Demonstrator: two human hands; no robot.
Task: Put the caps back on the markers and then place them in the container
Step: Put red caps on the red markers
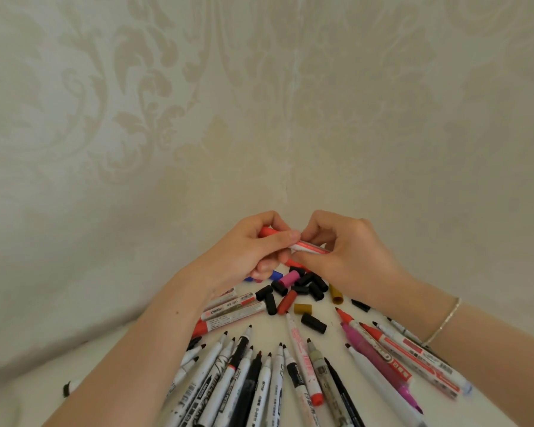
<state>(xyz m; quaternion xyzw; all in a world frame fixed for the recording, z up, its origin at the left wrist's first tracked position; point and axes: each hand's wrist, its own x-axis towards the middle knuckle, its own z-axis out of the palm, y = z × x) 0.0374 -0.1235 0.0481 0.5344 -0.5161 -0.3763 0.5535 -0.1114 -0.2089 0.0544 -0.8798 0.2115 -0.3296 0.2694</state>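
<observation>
Red cap [267, 232] is being pressed onto the marker [309, 248], gripped by both hands' fingers [285, 237] at twelve o'clock; seating, then the container, is judged next.

Soft, dim, even light over my view; shadows faint; no glare; slightly soft focus; wide-angle bending at the edges.

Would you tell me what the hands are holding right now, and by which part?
Both hold one red marker: the left hand grips its red capped end, the right hand pinches the white barrel.
</observation>
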